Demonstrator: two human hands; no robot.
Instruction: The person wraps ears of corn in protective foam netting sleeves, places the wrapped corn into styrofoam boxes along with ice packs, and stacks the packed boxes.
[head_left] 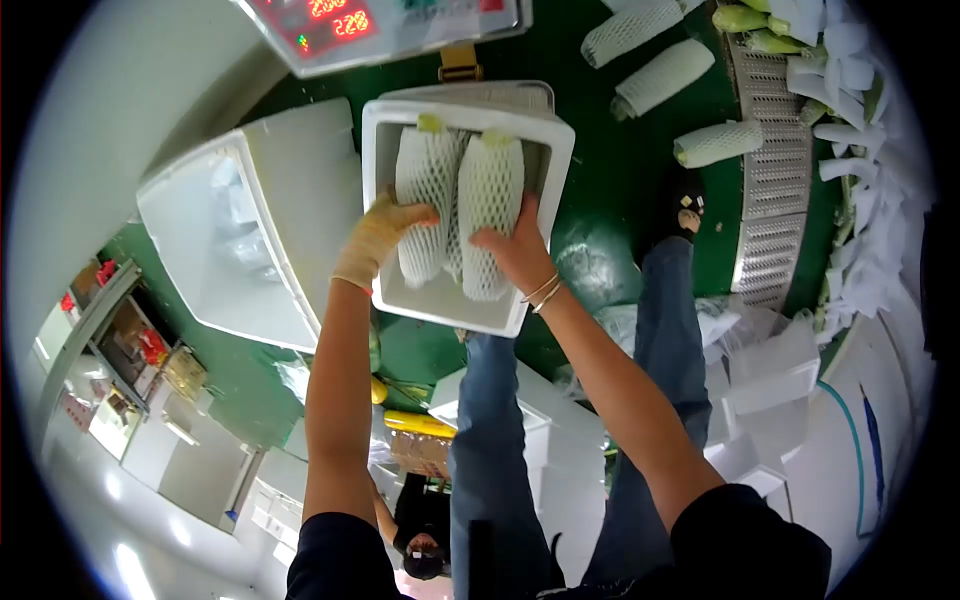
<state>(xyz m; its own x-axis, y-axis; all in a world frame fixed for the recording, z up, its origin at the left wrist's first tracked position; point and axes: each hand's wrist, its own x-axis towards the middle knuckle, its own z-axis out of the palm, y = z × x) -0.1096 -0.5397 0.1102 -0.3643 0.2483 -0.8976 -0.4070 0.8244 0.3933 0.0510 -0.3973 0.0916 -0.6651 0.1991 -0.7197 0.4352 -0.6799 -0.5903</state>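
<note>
A white foam box (548,150) stands in front of me, with ears of corn in white foam netting lying in it. My left hand (385,235), in a pale glove, is closed on the left netted ear of corn (427,165), thumb across its top. On the right netted ear of corn (490,185) my bare right hand (520,250) is closed the same way, its fingers partly hidden between ear and box wall. Between these two a further netted ear (456,262) shows only in part. Pale green tips stick out at the far ends.
A scale display (390,30) with red digits is beyond the box. A large white foam container (310,180) lies left. Loose netted ears (665,78) lie at upper right, beside a metal slatted strip (772,180). Another person (425,530) is visible at the bottom.
</note>
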